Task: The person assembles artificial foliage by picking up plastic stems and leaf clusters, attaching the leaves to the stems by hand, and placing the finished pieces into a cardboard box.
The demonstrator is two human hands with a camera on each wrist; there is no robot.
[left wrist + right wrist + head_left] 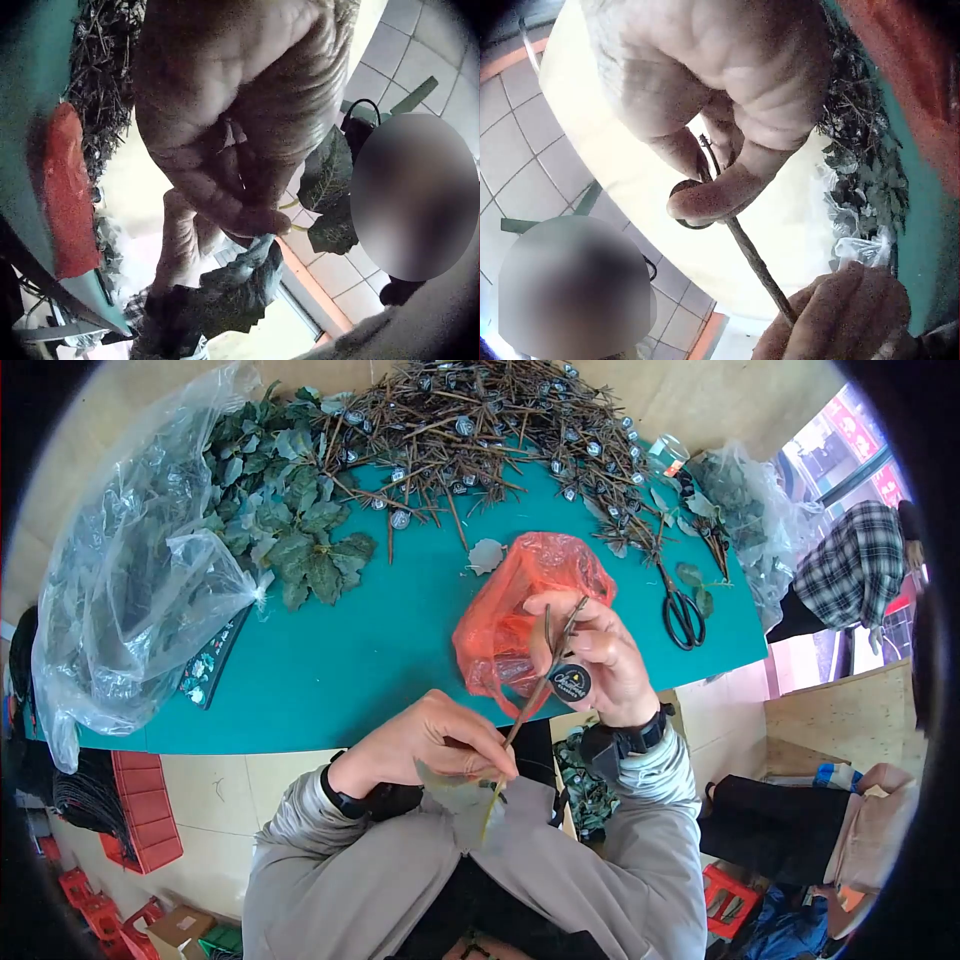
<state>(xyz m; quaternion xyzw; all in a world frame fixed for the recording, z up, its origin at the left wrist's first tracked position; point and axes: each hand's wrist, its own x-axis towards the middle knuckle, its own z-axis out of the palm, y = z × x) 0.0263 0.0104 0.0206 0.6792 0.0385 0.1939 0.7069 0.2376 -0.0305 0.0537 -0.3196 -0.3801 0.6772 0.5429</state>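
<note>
A thin brown twig [528, 710] runs slantwise between the two hands, over the table's near edge. My right hand [600, 660] pinches its forked upper part, where a round black label [571, 683] hangs by the fingers. In the right wrist view the twig [757, 262] leads from my right hand [712, 97] down to the other hand. My left hand [440, 740] pinches the lower end, with green leaves [465, 805] just below the fingertips. Leaves [244, 289] also show beside my left hand [232, 127] in the left wrist view.
An orange-red plastic bag [500, 620] lies behind the hands on the green table [330, 670]. Farther back are piled labelled twigs [460, 420] and leaves [300, 540]. Clear plastic [120, 580] covers the left side; black scissors [683, 618] lie at right. Another person [855, 565] is at far right.
</note>
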